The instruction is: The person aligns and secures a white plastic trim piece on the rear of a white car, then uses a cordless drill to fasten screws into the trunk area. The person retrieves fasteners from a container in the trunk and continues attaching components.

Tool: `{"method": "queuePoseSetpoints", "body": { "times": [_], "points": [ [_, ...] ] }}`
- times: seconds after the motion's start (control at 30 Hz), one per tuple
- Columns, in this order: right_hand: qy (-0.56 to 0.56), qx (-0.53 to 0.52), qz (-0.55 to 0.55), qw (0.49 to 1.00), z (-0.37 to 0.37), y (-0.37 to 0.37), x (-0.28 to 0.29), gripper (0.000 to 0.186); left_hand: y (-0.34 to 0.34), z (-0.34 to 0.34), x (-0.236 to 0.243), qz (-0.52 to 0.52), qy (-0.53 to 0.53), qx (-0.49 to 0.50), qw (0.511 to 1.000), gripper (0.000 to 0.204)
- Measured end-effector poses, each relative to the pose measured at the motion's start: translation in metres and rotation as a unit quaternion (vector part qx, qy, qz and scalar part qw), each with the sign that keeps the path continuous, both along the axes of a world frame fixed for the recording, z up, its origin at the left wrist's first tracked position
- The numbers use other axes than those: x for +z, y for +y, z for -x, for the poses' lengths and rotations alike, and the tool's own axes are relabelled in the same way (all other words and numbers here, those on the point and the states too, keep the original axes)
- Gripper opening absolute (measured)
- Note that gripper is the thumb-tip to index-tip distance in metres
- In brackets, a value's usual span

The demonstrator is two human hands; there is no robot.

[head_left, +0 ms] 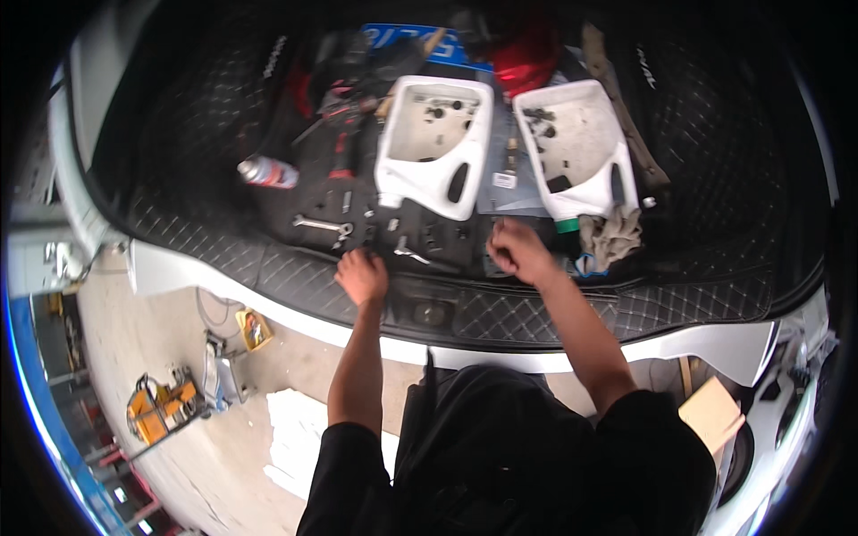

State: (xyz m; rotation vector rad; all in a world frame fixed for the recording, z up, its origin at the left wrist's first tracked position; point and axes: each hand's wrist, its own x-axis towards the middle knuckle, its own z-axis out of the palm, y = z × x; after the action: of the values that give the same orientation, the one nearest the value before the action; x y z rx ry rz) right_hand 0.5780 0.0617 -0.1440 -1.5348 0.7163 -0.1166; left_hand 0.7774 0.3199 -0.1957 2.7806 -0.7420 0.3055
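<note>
My left hand [363, 277] rests at the front edge of the car boot, fingers somewhat spread over the dark mat, just below a combination wrench [320, 224] and some small metal parts. I see nothing held in it. To the right, my right hand [518, 251] is closed, its fingers curled; motion blur hides what they may hold. A silver metal tool [410, 253] lies between the hands. Beyond them lie two white plastic jugs with one side cut away, the left jug [413, 174] and the right jug [597, 192], each with small dark parts inside.
A spray can [268, 172] lies at left, near a red-and-black tool [342, 156]. Grey work gloves [611, 236] bunch beside the right jug's green cap. Farther back are a blue plate [429, 45] and a red lamp-like part [525, 61]. A yellow tray [254, 330] is down on the floor.
</note>
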Motion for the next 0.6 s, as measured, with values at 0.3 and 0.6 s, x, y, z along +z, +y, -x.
{"method": "queuePoseSetpoints", "body": {
  "times": [0.3,0.6],
  "points": [
    [-0.012,0.232,0.291,0.928,0.006,0.155,0.035,0.04,0.008,0.138,0.043,0.569,0.764,0.11,0.283,0.033],
    [-0.059,0.23,0.228,0.944,-0.015,0.226,0.036,0.024,0.168,0.146,0.019,0.636,0.665,0.174,0.351,0.025]
  ]
}}
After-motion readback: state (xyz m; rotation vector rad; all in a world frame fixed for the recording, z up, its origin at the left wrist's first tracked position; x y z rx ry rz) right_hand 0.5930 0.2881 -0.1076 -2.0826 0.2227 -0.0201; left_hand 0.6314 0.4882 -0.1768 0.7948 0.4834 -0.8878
